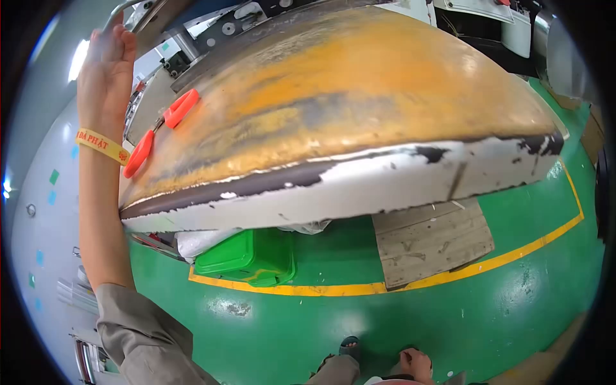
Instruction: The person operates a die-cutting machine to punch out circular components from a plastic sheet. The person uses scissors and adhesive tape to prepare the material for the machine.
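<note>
My left hand [109, 70] is raised at the upper left, its fingers curled round a bent metal bar [122, 8]. A yellow wristband [102, 145] with red lettering circles that wrist. Beside the forearm, a pair of scissors [182, 108] with red-orange handles lies on the worn yellow-orange work table [378, 83]. Low in the view, close to my body, is my right hand [418, 366]. Its fingers are closed, and I cannot make out what is in them.
Under the table's chipped white edge [385, 183] stand a green plastic bin [247, 256] and a white bag [204, 244]. A flat brown board [436, 244] lies on the green floor [308, 333], across a yellow line [333, 290]. Machine parts [240, 25] stand behind the table.
</note>
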